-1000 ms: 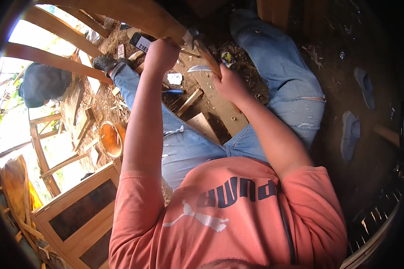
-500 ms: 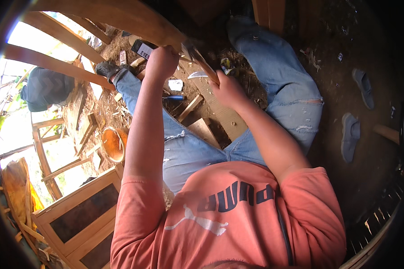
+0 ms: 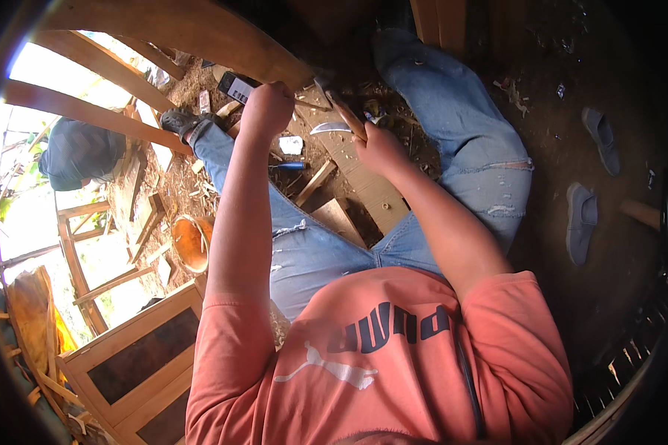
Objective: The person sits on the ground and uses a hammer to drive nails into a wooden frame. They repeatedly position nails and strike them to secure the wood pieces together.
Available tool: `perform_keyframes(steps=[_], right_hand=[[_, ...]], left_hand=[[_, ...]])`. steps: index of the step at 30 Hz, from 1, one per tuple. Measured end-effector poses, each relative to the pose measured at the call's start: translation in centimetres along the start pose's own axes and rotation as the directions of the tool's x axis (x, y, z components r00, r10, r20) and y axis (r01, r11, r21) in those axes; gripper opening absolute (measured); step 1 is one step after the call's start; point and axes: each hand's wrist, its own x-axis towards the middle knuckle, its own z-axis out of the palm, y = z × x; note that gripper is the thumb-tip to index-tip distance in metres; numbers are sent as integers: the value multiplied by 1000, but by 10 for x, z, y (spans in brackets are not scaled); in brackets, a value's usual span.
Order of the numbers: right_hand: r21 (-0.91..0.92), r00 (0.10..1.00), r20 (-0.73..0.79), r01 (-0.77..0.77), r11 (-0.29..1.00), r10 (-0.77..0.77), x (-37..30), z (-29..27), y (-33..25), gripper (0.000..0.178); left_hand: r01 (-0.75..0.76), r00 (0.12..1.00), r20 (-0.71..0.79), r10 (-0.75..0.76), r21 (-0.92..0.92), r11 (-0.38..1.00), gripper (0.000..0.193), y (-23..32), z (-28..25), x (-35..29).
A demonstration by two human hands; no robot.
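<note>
My right hand [image 3: 382, 148] is closed round the wooden handle of a hammer [image 3: 346, 115]. The hammer's dark head is blurred and stands close to the end of a thick wooden beam [image 3: 223, 37]. Just below that beam's edge is my left hand [image 3: 272, 107], its fingers curled into a fist; whatever they grip is hidden. A dark flat object with a white panel [image 3: 237, 89] shows beside the left fist. Between my legs, a curved pale blade [image 3: 330, 127] lies by a flat board [image 3: 371, 185], with a blue-handled tool [image 3: 289, 165] to its left.
Wood offcuts [image 3: 318, 182] and shavings litter the ground. On the left are an orange bucket [image 3: 191, 243], a panelled wooden frame [image 3: 100, 345] and a bent-over person [image 3: 85, 152]. Grey shoes [image 3: 581, 222] lie at right. More timbers [image 3: 96, 111] cross the upper left.
The hammer head has shifted slightly right, away from the beam's end, and my right hand has moved a little with it. My left fist stays almost in place.
</note>
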Motion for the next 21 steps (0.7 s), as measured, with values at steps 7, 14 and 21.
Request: perform_keyframes(steps=[7, 14, 21], right_hand=[[57, 997, 77, -19, 998, 15, -9, -16, -25, 36], [84, 998, 48, 45, 995, -49, -18, -14, -28, 34], [124, 989, -53, 144, 982, -139, -6, -11, -26, 37]], left_hand=[[-38, 999, -25, 38, 24, 999, 23, 2, -1, -2], [-13, 999, 31, 13, 0, 1000, 21, 4, 1, 0], [-183, 983, 23, 183, 232, 955, 24, -23, 17, 11]])
